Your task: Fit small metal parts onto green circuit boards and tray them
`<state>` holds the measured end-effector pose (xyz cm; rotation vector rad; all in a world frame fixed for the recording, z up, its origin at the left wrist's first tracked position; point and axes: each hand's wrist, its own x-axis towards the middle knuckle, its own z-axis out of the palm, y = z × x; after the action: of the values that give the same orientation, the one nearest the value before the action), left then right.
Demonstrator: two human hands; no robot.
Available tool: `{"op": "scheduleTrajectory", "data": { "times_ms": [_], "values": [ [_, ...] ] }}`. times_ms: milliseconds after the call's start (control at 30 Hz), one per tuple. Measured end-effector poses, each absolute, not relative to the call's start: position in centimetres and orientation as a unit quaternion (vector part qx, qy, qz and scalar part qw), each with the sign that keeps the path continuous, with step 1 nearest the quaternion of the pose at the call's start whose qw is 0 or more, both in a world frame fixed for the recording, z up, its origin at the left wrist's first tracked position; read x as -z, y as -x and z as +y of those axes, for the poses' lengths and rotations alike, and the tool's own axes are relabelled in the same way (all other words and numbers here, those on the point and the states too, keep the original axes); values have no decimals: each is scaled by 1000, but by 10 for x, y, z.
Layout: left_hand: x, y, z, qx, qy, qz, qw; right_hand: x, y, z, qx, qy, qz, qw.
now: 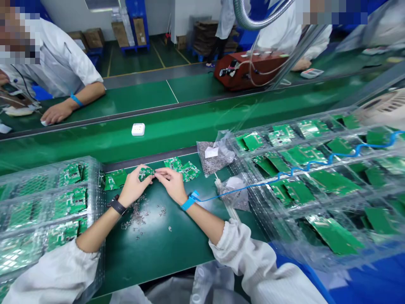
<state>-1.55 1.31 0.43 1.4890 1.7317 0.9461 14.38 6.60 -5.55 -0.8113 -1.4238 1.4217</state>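
A small green circuit board [146,172] is held up between my two hands above the green bench. My left hand [135,184] grips its left side, thumb toward the lower edge. At its right edge my right hand [171,183] pinches with thumb and fingertips; whatever sits in that pinch is too small to make out. Below the hands lies a scattered pile of small metal parts [136,216]. More circuit boards [115,180] rest left of my left hand, and another group of boards [190,171] lies beyond my right hand.
Clear plastic trays of boards stand left [95,198] and right [253,207]. Bags of small parts [215,162] sit by the right tray. A blue coiled cord [240,187] runs from my right wristband across that tray. A white box [138,129] lies ahead. Co-workers sit opposite.
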Motion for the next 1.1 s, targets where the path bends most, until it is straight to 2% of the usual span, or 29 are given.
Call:
{"op": "scheduleTrajectory", "data": {
  "times_ms": [200,300,700,933,1100],
  "values": [
    [-7,14,16,-284,-644,679,208,55,-145,69,-522,340,-609,491],
    [-9,14,16,-296,-658,667,186,54,-143,69,-533,344,-597,492],
    [-7,13,12,-301,-679,636,209,53,-138,69,-582,349,-532,507],
    [-6,13,14,-285,-676,623,272,54,-141,69,-593,359,-512,508],
    [-6,9,13,-254,-703,614,253,55,-147,67,-587,368,-529,489]
  ]
}}
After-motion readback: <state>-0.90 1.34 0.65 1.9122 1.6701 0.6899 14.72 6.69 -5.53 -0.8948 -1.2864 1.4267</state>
